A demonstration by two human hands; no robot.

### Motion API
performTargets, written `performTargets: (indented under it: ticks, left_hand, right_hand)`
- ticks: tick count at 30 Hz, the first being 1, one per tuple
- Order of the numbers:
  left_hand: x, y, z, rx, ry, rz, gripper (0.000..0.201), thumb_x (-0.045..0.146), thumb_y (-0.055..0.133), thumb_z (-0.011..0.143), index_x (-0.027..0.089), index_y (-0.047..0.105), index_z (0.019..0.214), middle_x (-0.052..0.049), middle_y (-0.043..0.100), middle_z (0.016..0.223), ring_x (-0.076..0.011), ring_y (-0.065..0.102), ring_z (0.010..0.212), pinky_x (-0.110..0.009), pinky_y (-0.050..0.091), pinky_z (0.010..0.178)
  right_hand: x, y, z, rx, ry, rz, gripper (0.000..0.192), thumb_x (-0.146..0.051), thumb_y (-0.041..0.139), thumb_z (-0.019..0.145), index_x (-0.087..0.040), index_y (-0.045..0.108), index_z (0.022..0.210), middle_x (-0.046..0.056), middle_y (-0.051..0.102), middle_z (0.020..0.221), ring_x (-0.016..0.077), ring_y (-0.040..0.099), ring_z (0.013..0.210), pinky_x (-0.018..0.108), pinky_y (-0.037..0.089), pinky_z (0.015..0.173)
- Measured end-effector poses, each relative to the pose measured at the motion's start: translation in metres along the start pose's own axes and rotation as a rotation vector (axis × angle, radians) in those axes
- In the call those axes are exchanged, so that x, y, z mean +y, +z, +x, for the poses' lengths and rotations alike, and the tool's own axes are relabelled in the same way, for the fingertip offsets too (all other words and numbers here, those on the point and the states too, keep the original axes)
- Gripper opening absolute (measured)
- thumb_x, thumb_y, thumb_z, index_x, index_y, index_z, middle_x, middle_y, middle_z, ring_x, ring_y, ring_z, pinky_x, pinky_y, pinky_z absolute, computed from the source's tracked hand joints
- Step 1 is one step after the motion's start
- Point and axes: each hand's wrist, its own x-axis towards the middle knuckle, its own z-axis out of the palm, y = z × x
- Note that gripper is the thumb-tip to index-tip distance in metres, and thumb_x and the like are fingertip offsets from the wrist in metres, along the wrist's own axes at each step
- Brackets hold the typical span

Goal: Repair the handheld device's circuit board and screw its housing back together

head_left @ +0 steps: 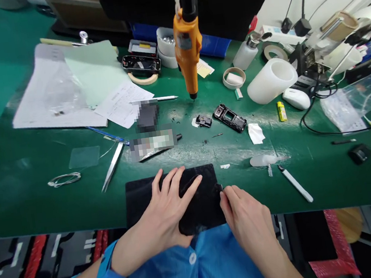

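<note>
Fingers [177,183] of the left hand [167,205] lie spread flat on a black slab [201,210] at the bench's [26,201] near edge. Right hand [247,217] pinches together on a small tool tip [221,187] at the slab's right edge, its long axis running left-right. No legible writing.

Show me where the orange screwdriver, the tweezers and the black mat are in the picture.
orange screwdriver [188,47], head view, on its orange body.
tweezers [112,167], head view, on the middle of the blades.
black mat [138,195], head view, on its bare left part beside the left hand [165,210].
</note>
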Motion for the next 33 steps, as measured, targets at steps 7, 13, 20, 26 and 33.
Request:
performTargets:
  ticks: [7,13,20,26,33]
  left_hand:
    - [-0.008,0.003,0.001,0.033,0.033,-0.116,0.128,0.060,0.092,0.065,0.021,0.039,0.174,-0.030,0.048,0.158,-0.0582,0.039,0.155,-0.082,0.028,0.126]
    - [-0.009,0.000,0.002,0.066,0.073,-0.131,0.111,0.053,0.087,0.070,0.016,0.045,0.165,-0.034,0.046,0.156,-0.0587,0.040,0.153,-0.082,0.032,0.122]
    - [-0.010,0.001,0.002,0.066,0.052,-0.151,0.106,0.052,0.087,0.067,0.018,0.050,0.160,-0.032,0.048,0.155,-0.0582,0.041,0.152,-0.082,0.032,0.121]
    - [-0.011,0.001,0.001,0.059,0.033,-0.154,0.102,0.057,0.087,0.067,0.021,0.053,0.156,-0.030,0.049,0.157,-0.0576,0.041,0.152,-0.082,0.032,0.123]
    - [-0.011,-0.002,0.004,0.061,0.045,-0.140,0.106,0.055,0.088,0.064,0.024,0.044,0.156,-0.030,0.046,0.155,-0.0566,0.042,0.152,-0.080,0.033,0.122]
  right_hand:
    - [-0.003,0.005,-0.002,-0.031,0.042,0.056,0.042,-0.022,0.034,0.120,-0.027,0.051,0.082,-0.002,0.059,0.067,0.0156,0.060,0.057,0.030,0.034,0.057]
    - [0.013,0.005,0.002,-0.165,0.117,0.356,0.044,-0.032,0.036,0.120,-0.027,0.040,0.076,-0.006,0.050,0.062,0.0120,0.048,0.048,0.026,0.032,0.052]
    - [0.025,0.007,0.004,-0.322,0.240,0.606,0.041,-0.034,0.046,0.114,-0.027,0.036,0.075,-0.006,0.045,0.062,0.0124,0.045,0.053,0.025,0.033,0.054]
    - [0.030,0.011,0.005,-0.372,0.284,0.740,0.045,-0.040,0.047,0.112,-0.027,0.033,0.072,-0.006,0.042,0.060,0.0125,0.042,0.054,0.026,0.031,0.054]
    - [0.032,0.010,0.006,-0.384,0.329,0.830,0.045,-0.041,0.049,0.111,-0.026,0.038,0.070,-0.006,0.043,0.059,0.0124,0.043,0.054,0.027,0.031,0.055]
